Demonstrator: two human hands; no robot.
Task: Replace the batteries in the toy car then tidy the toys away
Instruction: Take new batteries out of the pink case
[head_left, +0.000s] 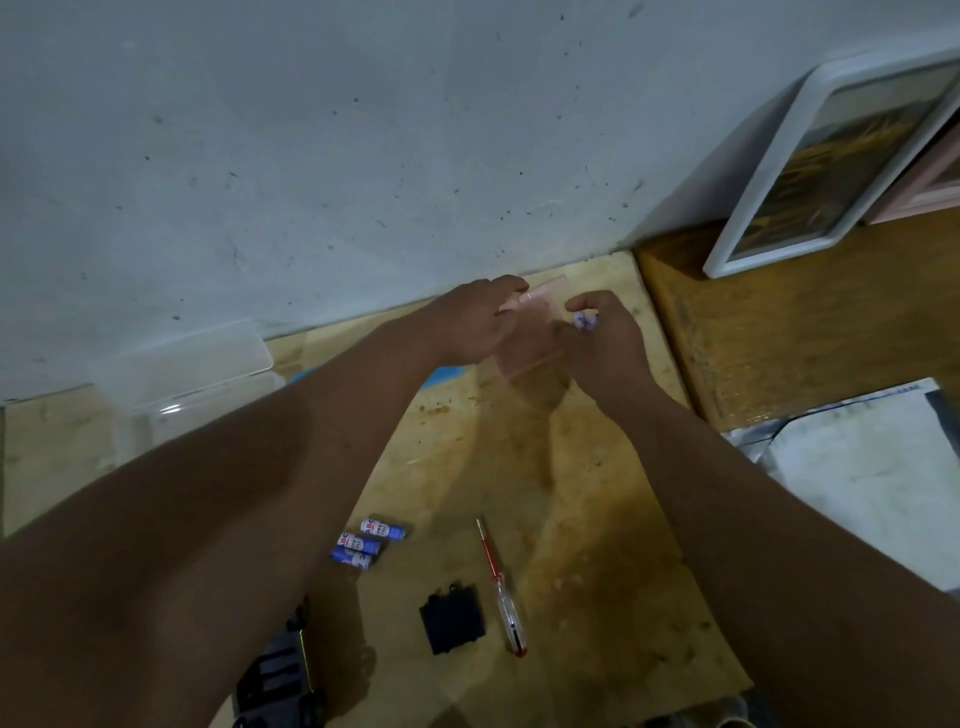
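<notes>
Left hand (475, 325): a clear pink case (530, 332) is being gripped, its contents unreadable.
Right hand (605, 338): blue-white batteries (584, 320) are being pinched, mostly hidden.
Toy car (280, 680): is being cut off by the arm.

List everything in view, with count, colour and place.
batteries: three, blue and white, loose on the table, near centre
battery: one, blue and white, in the right hand
small clear box: one, pinkish transparent, held at the far table edge
screwdriver: one, red and clear, right of the batteries
battery cover: one, black, beside the screwdriver
toy car: one, black, bottom edge, partly hidden
clear container: one, transparent, far left
picture frame: one, white, leaning at right
table: one, yellowish wood
left hand: holds the box
right hand: pinches the battery
</notes>
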